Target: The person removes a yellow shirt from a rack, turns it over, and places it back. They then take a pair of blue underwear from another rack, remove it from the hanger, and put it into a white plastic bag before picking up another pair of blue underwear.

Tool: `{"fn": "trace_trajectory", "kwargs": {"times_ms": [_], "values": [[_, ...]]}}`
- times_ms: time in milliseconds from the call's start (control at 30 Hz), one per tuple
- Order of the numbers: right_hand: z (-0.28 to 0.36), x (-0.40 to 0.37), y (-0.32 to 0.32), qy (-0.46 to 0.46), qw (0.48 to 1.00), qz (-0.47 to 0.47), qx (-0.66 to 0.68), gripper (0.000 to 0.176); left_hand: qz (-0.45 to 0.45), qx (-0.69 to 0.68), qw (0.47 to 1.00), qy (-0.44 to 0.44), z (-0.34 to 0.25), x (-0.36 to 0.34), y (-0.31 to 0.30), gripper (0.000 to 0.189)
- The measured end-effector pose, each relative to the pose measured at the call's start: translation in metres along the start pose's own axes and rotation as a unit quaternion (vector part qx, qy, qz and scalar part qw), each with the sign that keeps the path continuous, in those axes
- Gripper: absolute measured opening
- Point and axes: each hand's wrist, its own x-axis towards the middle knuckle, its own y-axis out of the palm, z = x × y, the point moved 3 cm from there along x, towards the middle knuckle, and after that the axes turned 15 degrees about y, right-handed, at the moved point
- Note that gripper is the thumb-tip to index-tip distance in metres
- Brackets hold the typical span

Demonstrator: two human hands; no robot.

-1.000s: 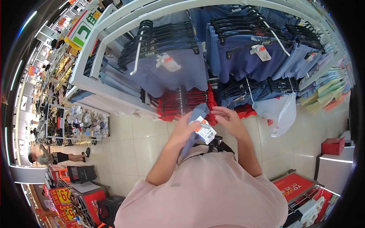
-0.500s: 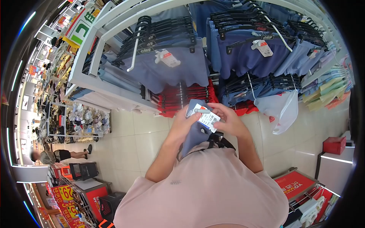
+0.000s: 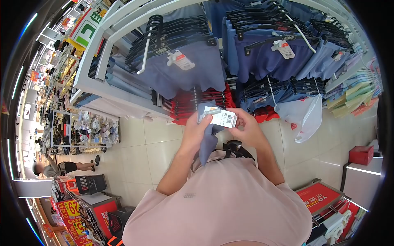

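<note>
"How far along is this?"

"The blue garment (image 3: 209,143) is off the rack (image 3: 88,74), held at chest height. The left hand (image 3: 196,132) grips the cloth and the right hand (image 3: 246,130) pinches its price tag (image 3: 224,118). It's not rehung yet."

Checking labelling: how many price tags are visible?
3 clearly: held tag, pinched by right hand on the blue garment in left hand; left rack tag; right rack tag. Others farther right may be hidden.
</note>
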Motion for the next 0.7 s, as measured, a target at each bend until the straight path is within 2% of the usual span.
{"fn": "trace_trajectory", "kwargs": {"times_ms": [100, 167, 300, 400, 700], "values": [[0.001, 0.002, 0.005, -0.018, 0.995, 0.017, 0.094, 0.054, -0.004, -0.012, 0.998, -0.056, 0.01, -0.004, -0.005, 0.041], [0.0, 0.002, 0.006, -0.019, 0.989, 0.029, 0.146, 0.051, 0.0, -0.073, 0.994, -0.086, 0.018, -0.005, -0.008, 0.045], [-0.003, 0.004, 0.007, 0.004, 0.986, 0.036, 0.16, 0.047, -0.057, -0.205, 0.963, -0.166, 0.019, -0.008, -0.005, 0.049], [0.003, 0.002, 0.008, 0.026, 0.986, 0.049, 0.155, 0.042, -0.058, -0.29, 0.934, -0.202, 0.018, -0.01, -0.003, 0.056], [-0.004, 0.008, 0.01, 0.027, 0.985, 0.087, 0.143, 0.023, -0.04, -0.316, 0.924, -0.21, 0.023, -0.009, -0.01, 0.056]]}}
